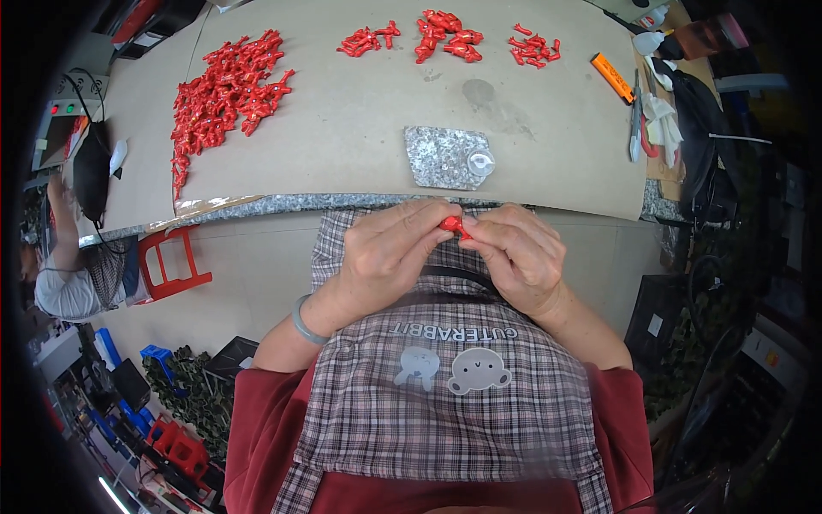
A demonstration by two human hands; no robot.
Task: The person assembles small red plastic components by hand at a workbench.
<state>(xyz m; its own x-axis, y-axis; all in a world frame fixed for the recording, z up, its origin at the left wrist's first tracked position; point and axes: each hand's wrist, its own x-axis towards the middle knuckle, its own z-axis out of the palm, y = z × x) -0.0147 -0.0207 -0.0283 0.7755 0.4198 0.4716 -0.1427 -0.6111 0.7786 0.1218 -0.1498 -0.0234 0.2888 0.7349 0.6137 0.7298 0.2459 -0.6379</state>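
Note:
Just past the table's near edge, in front of my apron, both hands come together on a small glossy red piece (453, 224), seemingly a toy figure part. My left hand (385, 242) pinches it from one side between thumb and fingers. From the other side my right hand (519, 255) grips it with thumb and forefinger; the fingers hide much of its shape. Beyond them on the table lies a speckled stone slab (441, 152), with a small round clear dish (481, 163) on its right part. A large heap of similar red pieces (227, 94) spreads at the left.
Three smaller groups of red parts (363, 41) (445, 36) (536, 48) lie along the far side. An orange-handled cutter (611, 78), tools and a crumpled white tissue (661, 116) sit at the right. At left are a red stool (174, 264) and another person (77, 283).

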